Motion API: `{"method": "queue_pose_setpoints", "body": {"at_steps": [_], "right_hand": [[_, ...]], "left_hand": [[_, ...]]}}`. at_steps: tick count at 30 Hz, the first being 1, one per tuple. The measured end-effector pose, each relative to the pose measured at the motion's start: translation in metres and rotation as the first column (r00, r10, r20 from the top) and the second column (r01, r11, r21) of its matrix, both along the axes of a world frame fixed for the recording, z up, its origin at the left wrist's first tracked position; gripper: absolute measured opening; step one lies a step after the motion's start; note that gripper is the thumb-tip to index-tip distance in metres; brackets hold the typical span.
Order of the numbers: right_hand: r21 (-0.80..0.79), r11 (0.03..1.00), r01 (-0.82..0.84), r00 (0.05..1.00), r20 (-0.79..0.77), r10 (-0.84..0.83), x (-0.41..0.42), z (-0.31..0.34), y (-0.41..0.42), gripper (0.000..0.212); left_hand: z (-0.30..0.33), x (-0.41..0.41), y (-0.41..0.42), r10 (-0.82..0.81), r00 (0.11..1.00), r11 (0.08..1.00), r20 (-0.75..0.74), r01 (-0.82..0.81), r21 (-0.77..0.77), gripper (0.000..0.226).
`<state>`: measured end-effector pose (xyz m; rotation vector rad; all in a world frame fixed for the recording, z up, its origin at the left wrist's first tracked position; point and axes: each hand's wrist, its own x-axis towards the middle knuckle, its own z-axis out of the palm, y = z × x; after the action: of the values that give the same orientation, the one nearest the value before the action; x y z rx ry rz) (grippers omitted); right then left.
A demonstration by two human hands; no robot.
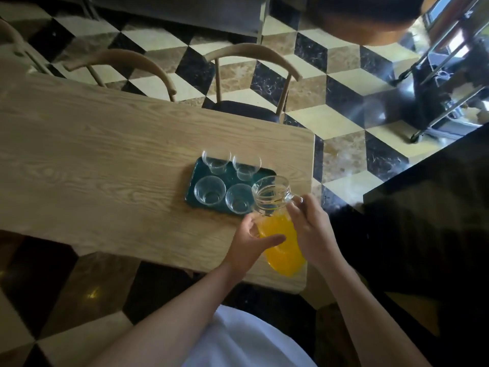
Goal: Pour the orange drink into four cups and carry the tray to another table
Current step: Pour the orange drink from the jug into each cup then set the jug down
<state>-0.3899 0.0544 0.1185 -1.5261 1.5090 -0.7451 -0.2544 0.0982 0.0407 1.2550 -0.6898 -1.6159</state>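
Observation:
A glass pitcher of orange drink stands at the table's near right corner, its open mouth beside the tray. My right hand grips its handle. My left hand is wrapped around its body from the left. A dark green tray lies just beyond the pitcher and holds several clear cups, all without drink in them: two at the back and two in front.
The light wooden table stretches away to the left. Two wooden chairs stand along its far side. A black counter sits close on the right. The floor is chequered tile.

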Motion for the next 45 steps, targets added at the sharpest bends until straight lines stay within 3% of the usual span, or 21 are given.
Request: {"method": "queue_pose_setpoints", "body": {"at_steps": [3,7,10,19,29,45], "right_hand": [[0.052,0.999,-0.003,0.998,-0.065,0.007,0.0,-0.01,-0.004,0.023],[0.081,0.996,-0.028,0.99,-0.135,0.039,0.01,-0.018,-0.008,0.02],[0.102,0.994,-0.03,0.979,-0.195,0.05,0.022,-0.023,-0.011,0.017],[0.118,0.992,-0.045,0.943,-0.322,0.081,0.054,-0.028,-0.009,0.013],[0.194,0.981,0.006,0.933,-0.354,0.064,0.056,-0.037,-0.01,0.017],[0.248,0.968,0.041,0.908,-0.414,0.068,0.059,-0.039,-0.016,0.022]], "left_hand": [[-0.014,0.007,0.001,-0.037,0.985,0.985,-0.17,0.065,0.162,0.062],[-0.028,0.019,-0.004,0.196,0.873,0.912,-0.446,0.004,0.41,0.048],[-0.036,0.031,-0.007,0.244,0.856,0.878,-0.456,0.004,0.478,0.052],[-0.05,0.051,-0.001,0.203,0.853,0.866,-0.481,0.073,0.494,0.058],[-0.056,0.051,0.006,0.136,0.844,0.842,-0.519,0.177,0.51,0.056],[-0.064,0.049,0.004,0.184,0.805,0.797,-0.564,0.214,0.565,0.06]]}}
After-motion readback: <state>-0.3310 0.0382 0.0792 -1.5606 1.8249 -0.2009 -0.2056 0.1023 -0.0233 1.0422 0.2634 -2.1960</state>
